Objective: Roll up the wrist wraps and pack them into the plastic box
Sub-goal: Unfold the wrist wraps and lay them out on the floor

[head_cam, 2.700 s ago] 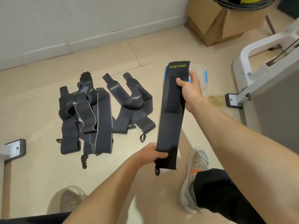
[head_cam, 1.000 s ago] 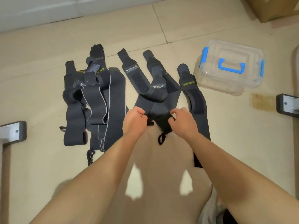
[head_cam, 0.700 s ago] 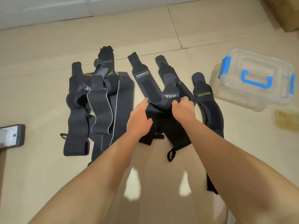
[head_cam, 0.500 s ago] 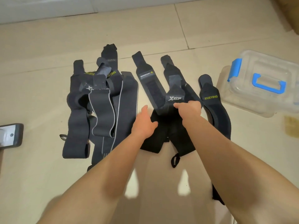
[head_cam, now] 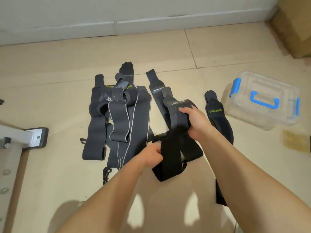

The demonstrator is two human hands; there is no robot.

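Note:
A black wrist wrap (head_cam: 175, 125) with a grey logo end is lifted off the tiled floor between both hands. My right hand (head_cam: 195, 123) grips its upper part just below the logo, and my left hand (head_cam: 152, 155) is closed on its lower edge. Another wrap marked XUEYING (head_cam: 218, 121) lies flat to the right, partly under my right forearm. A further wrap (head_cam: 157, 88) lies behind the held one. A pile of several dark wraps (head_cam: 117, 118) lies to the left. The clear plastic box (head_cam: 262, 101) with blue latches and handle stands at the right, lid on.
A white metal frame foot (head_cam: 32, 137) sits on the floor at the left. A cardboard box (head_cam: 296, 27) stands in the far right corner by the white wall. A brownish stain (head_cam: 294, 140) marks the tile near the plastic box.
The XUEYING wrap held up earlier now lies on the floor. Both hands have taken hold of the logo wrap from the middle group and raised it.

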